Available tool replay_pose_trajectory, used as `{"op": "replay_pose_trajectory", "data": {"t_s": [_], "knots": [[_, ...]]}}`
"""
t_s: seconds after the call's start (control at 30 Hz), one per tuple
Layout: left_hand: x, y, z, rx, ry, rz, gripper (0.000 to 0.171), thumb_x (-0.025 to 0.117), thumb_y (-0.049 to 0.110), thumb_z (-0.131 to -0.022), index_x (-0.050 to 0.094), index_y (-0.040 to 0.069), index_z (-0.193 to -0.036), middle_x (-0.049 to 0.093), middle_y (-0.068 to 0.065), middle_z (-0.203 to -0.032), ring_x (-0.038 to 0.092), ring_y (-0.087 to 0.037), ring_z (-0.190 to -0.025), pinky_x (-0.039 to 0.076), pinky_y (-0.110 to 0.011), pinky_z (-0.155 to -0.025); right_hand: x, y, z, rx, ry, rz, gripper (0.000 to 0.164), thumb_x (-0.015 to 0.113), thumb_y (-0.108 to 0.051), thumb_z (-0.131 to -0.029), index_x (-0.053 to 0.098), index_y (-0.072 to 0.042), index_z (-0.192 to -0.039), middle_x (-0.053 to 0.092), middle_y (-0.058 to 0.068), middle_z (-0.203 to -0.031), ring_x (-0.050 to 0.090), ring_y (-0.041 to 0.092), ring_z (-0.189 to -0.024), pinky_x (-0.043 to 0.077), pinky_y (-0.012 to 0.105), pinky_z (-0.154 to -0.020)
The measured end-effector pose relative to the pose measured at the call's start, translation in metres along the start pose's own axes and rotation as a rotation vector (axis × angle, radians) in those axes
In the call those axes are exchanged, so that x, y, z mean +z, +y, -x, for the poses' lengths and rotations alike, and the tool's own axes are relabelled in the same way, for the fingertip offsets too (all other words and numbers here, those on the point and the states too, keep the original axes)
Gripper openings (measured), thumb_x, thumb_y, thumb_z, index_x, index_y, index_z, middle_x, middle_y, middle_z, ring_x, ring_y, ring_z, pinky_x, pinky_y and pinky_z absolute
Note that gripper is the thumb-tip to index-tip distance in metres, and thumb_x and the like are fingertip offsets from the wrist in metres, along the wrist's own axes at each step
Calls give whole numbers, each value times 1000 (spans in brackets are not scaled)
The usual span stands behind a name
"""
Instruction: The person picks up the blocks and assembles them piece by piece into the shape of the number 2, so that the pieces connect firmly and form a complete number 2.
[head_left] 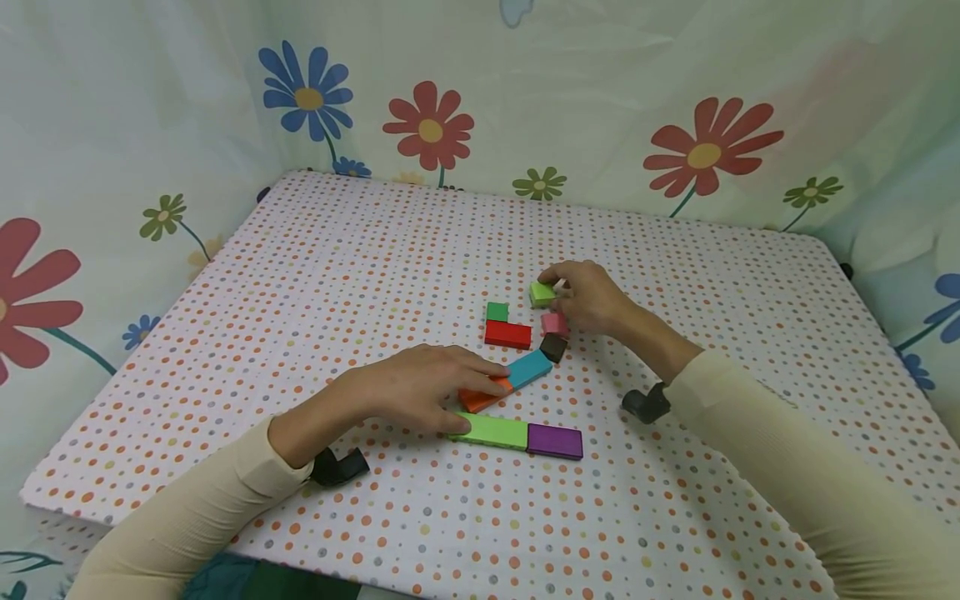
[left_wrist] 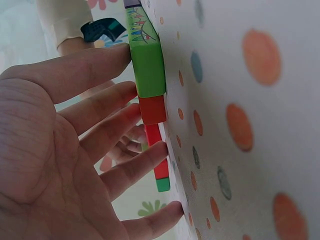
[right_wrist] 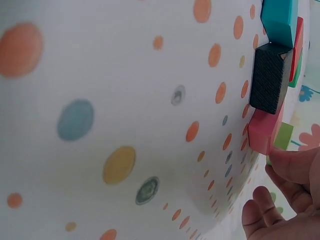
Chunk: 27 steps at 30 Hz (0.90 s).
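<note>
My left hand (head_left: 423, 387) lies spread low over the table, fingers extended. Its fingertips rest on an orange block (head_left: 480, 398), and its thumb touches the end of a long light green block (head_left: 495, 431). A purple block (head_left: 555, 442) adjoins that green one, and a blue block (head_left: 529, 369) continues the slanting line from the orange. My right hand (head_left: 592, 298) pinches a small light green block (head_left: 542, 294) between thumb and forefinger. Just below its thumb sits a pink block (right_wrist: 264, 132), which meets a black block (right_wrist: 271, 77).
Left of the right hand, a red block (head_left: 507, 334) lies against a small green block (head_left: 497, 312). A dotted cloth (head_left: 375, 267) covers the table, and a flowered curtain (head_left: 585, 100) hangs behind it. Black wrist straps (head_left: 645, 404) stick out below both wrists.
</note>
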<state>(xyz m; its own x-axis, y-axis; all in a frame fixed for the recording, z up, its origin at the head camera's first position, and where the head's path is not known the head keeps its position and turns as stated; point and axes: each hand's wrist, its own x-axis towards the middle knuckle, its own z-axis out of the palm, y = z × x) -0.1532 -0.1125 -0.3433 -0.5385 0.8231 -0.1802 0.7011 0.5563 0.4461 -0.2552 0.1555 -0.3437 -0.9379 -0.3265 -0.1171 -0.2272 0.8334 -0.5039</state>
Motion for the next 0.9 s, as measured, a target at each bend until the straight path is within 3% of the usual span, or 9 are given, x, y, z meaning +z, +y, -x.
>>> {"op": "replay_pose_trajectory", "data": {"t_s": [0.5,0.9], "knots": [[1,-1,0,-7,5,8,59,72,25,-91,55,30,-148,40,13,-159,32,-12,-148,29,-45,-119,-1,2,0,-24,-33,15,42,58,8,-93,62,0,-135,57,21,-140,49,41,-127,45,55,-105],[-1,0,1,-7,2,9,60,72,25,-91,55,30,-148,39,13,-160,32,-11,-148,29,-45,-119,-1,5,-3,-76,-48,35,43,56,14,-91,64,0,-131,60,21,-137,52,39,-119,46,54,-103]]}}
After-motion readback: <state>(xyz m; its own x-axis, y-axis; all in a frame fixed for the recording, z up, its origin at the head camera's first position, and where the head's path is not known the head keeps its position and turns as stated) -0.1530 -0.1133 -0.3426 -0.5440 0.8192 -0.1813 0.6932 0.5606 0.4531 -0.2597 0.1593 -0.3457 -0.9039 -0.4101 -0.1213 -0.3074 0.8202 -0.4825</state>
